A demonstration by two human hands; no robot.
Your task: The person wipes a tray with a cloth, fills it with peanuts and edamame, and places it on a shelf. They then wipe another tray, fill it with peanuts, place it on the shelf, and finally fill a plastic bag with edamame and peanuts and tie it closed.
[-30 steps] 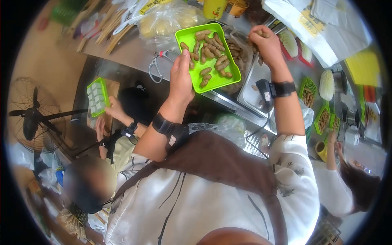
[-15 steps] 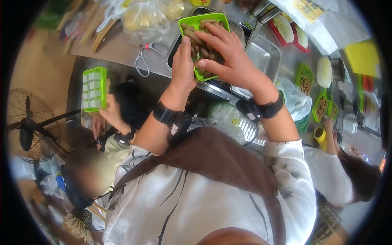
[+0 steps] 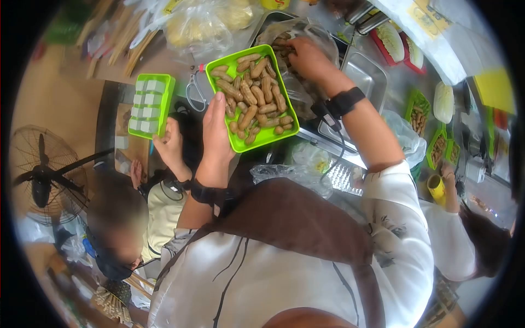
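Observation:
My left hand (image 3: 217,128) grips the near left side of a bright green tray (image 3: 266,141), which tilts toward me. Unshelled peanuts (image 3: 249,93) are spread across its floor. Beyond it, my right hand (image 3: 311,61) reaches into a clear plastic bag (image 3: 322,37) of more peanuts (image 3: 281,41), set in a metal pan. The fingers of that hand are bent and drawn together at the peanuts; what they hold, if anything, is hidden.
Scissors (image 3: 196,93) lie left of the tray. A steel pan (image 3: 366,76) stands at right, with cabbages (image 3: 444,103) and small green trays beyond. At left, a co-worker's hand (image 3: 170,145) holds a green tray of pale blocks (image 3: 147,106). A fan (image 3: 41,175) stands farther left.
The green tray has moved toward me and turned its open face into view. My right hand has left the tray's peanuts for the bag behind. The co-worker's tray has shifted right in view.

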